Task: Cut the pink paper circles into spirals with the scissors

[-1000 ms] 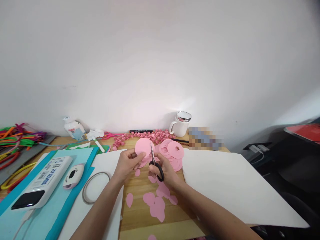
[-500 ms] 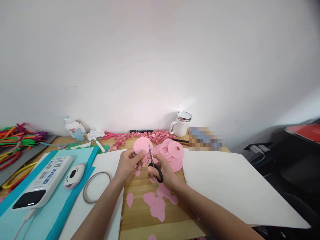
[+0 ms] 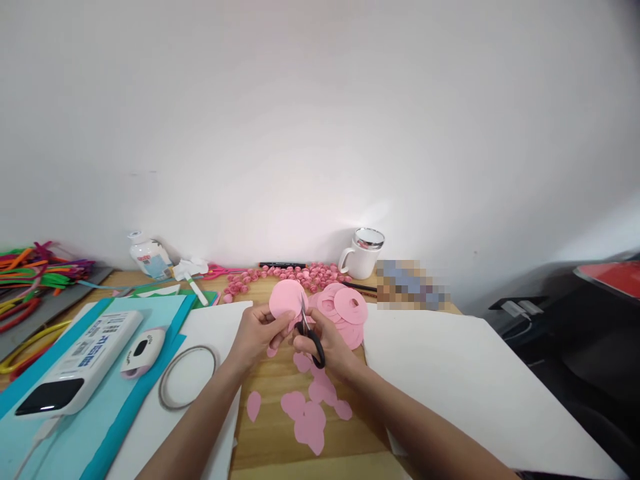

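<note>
My left hand point(image 3: 259, 335) pinches a pink paper disc point(image 3: 287, 297) by its lower edge and holds it upright above the wooden desk point(image 3: 270, 433). My right hand point(image 3: 325, 343) grips black-handled scissors point(image 3: 309, 331), whose blades point up into the disc's right edge. Cut pink petal shapes point(image 3: 307, 407) lie on the desk below my hands. Behind my right hand sits a pile of pink paper rings point(image 3: 347, 308).
A white sheet point(image 3: 465, 373) lies to the right, with blue and white sheets point(image 3: 125, 400) to the left. On these rest a power bank point(image 3: 75, 363), a small pink device point(image 3: 141, 349) and a wire ring point(image 3: 187, 375). At the back stand a white mug point(image 3: 364, 253), small pink paper roses point(image 3: 280, 275), a bottle point(image 3: 146, 257) and pipe cleaners point(image 3: 35, 277).
The scissors have cut a little further into the disc and the blades have closed in. Both hands shifted slightly; the camera tilted a bit.
</note>
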Demonstrator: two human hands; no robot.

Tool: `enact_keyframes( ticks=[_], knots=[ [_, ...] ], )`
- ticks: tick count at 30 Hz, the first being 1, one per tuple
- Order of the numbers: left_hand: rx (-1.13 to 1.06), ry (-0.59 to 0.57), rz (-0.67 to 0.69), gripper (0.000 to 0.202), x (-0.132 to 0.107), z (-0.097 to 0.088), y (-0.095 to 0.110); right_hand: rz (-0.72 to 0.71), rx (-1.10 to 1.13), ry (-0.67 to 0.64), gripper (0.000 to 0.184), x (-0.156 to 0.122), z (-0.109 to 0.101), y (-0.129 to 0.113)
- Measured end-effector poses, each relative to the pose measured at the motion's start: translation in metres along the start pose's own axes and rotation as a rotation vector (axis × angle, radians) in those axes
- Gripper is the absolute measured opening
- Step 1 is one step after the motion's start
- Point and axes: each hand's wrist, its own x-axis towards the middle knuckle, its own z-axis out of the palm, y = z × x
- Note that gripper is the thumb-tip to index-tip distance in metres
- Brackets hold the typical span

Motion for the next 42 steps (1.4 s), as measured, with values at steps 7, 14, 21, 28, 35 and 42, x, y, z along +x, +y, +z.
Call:
enact_keyframes(
  ticks=[7, 14, 21, 28, 35, 42],
  knots=[
    [0.016, -0.025, -0.003, 0.033, 0.0, 0.0, -0.006, 0.013, 0.009, 0.034, 0.035, -0.008, 0.002, 0.007],
    [0.058, -0.024, 0.01, 0.034, -0.001, -0.001, -0.001, 0.003, 0.005, 0.04, 0.032, -0.009, 0.001, 0.004],
    [0.006, -0.016, 0.007, 0.031, -0.001, 0.0, 0.003, 0.004, 0.038, 0.041, 0.032, -0.007, 0.001, 0.007],
    [-0.018, -0.015, 0.022, 0.031, 0.001, -0.003, 0.002, 0.031, 0.042, 0.035, 0.031, -0.007, 0.0, 0.004],
    [-0.02, 0.013, 0.01, 0.034, 0.0, 0.001, 0.002, 0.072, 0.017, 0.023, 0.039, -0.009, 0.002, 0.004],
    [0.095, -0.015, -0.039, 0.037, 0.0, -0.001, -0.008, 0.076, 0.008, 0.001, 0.045, -0.009, 0.001, -0.002]
  ],
)
